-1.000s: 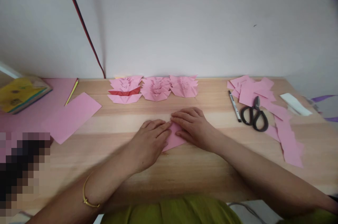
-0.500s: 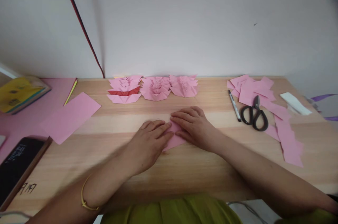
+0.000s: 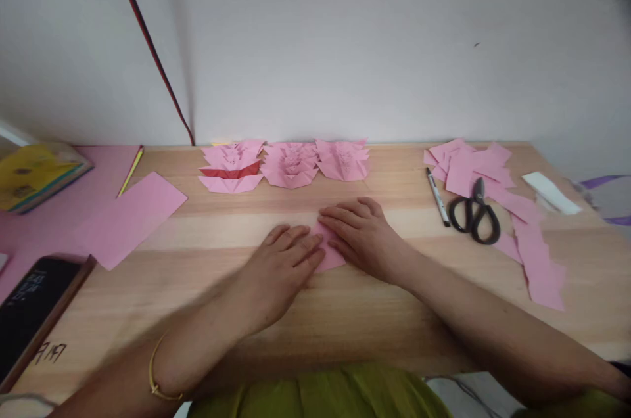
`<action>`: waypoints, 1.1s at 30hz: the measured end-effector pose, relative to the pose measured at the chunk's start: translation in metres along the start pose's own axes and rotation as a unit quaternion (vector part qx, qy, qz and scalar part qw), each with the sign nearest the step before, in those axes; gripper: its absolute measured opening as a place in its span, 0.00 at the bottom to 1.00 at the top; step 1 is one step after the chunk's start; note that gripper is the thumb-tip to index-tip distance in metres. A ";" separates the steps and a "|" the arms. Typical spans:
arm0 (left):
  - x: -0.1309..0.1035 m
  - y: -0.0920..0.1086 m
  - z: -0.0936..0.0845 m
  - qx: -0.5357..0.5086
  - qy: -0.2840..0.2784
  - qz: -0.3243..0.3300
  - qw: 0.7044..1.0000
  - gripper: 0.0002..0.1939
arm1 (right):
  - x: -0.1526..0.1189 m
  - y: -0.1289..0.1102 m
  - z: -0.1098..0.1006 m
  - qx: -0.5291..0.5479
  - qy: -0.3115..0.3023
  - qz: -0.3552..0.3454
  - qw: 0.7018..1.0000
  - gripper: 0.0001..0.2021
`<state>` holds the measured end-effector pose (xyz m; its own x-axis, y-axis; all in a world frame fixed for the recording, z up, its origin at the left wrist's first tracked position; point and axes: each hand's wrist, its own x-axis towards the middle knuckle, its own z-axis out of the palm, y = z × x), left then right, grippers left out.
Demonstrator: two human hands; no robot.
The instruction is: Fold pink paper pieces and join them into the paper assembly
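A small pink paper (image 3: 331, 259) lies on the wooden table (image 3: 374, 332) in front of me, mostly covered by my hands. My left hand (image 3: 283, 270) rests on its left part, palm down with the fingers stretched out. From the right, my right hand (image 3: 362, 234) lies flat over the paper's other side, its fingers extended toward the left fingertips. Much of the paper's outline is hidden beneath both hands. Behind them, folded pink papers (image 3: 290, 165) stand in three groups along the wall, with one red piece (image 3: 231, 171) in the left group.
Scissors (image 3: 478, 214), a pen (image 3: 438, 198), pink scraps (image 3: 537, 254) and a white strip (image 3: 552, 193) lie at the right. At the left are a pink sheet (image 3: 140, 217), a pencil (image 3: 130, 171), a yellow packet (image 3: 37, 175) and a black case (image 3: 39, 300).
My left fingers have shifted slightly right across the paper, covering more of its lower left part. My right hand has barely moved.
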<state>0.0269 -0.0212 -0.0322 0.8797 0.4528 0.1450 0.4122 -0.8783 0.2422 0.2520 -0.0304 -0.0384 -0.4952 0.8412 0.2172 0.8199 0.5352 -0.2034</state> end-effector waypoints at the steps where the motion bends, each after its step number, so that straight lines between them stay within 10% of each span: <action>1: 0.000 0.000 0.001 0.001 -0.001 0.006 1.000 0.17 | 0.000 0.000 0.000 -0.001 0.001 -0.001 1.000 0.16; 33: -0.001 0.008 -0.004 -0.016 -0.044 0.039 0.998 0.15 | -0.002 0.002 -0.005 0.019 -0.026 -0.020 0.999 0.26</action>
<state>0.0283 -0.0277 -0.0268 0.9272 0.3659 0.0802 0.3341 -0.9047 0.2644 0.2563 -0.0314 -0.0349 -0.5429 0.8211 0.1765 0.7875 0.5707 -0.2325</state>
